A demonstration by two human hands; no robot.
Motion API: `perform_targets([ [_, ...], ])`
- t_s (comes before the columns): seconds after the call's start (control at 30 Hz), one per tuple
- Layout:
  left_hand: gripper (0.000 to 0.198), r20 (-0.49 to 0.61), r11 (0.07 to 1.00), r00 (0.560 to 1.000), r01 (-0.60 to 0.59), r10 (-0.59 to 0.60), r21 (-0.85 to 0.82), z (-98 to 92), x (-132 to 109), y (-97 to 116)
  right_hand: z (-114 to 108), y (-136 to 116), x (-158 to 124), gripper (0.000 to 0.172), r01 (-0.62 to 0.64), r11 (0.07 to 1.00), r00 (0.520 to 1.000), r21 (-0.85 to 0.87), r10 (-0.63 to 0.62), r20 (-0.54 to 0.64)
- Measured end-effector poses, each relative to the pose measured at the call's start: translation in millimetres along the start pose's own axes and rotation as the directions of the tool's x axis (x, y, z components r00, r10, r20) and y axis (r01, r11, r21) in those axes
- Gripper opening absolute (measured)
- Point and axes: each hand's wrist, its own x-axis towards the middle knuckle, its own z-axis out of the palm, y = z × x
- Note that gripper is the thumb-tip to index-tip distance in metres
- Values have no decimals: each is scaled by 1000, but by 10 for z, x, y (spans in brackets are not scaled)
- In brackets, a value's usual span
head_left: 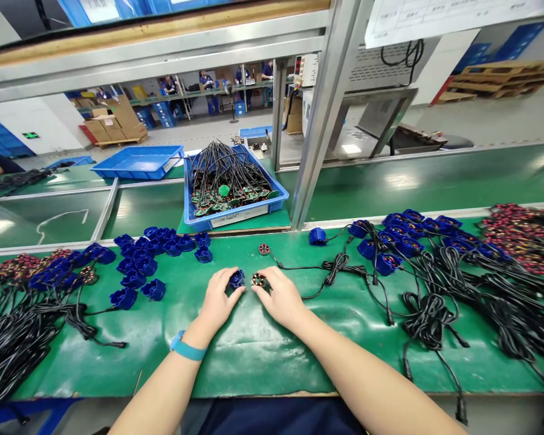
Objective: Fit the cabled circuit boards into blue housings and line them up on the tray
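Near the middle of the green bench mat, my left hand is closed around a blue plastic housing, thumb and fingers on its sides. Just to its right, my right hand grips a small round circuit board with copper-coloured parts on its face. A black cable runs out from under that hand to the right. The two pieces are apart, with a narrow gap between them. Slightly beyond the hands lies another small round board with red parts, wired to a black cable.
Loose blue housings cluster left of my hands. Coiled black cables and assembled housings spread at right; more cables pile at left. Behind stands a blue tray of wired boards, beside a metal post.
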Motion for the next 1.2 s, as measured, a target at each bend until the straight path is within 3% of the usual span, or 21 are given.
perform_targets([
  [0.1, 62, 1, 993, 996, 91, -91, -71, -17, -71, 2, -14, -29, -49, 28, 127, 980, 990, 153, -117, -72],
  [0.17, 68, 31, 990, 996, 82, -79, -116, -10, -112, 44, 6, -65, -71, 30, 152, 975, 988, 163, -147, -40],
  [0.37, 44, 35, 993, 997, -61, 65, -100, 44, -160, 203, 46, -110, -64, 35, 105, 993, 990, 46, -108, 85],
  [0.57, 55, 10, 991, 1000, 4, -3, -131, 90, -191, 165, 66, -63, -42, 43, 58, 987, 996, 153, -68, 63],
  [0.73, 56, 26, 984, 999, 39, -35, -172, 81, -194, 192, 82, -33, -37, 39, 80, 959, 996, 273, -85, 8],
  [1.03, 54, 83, 979, 996, 41, -25, -200, 83, -180, 202, 44, -130, -52, 33, 63, 995, 994, -82, -54, 99],
  [1.2, 58, 147, 975, 989, 63, -32, -212, 59, -177, 186, -15, -162, -58, 34, 53, 988, 987, -146, -30, 158],
])
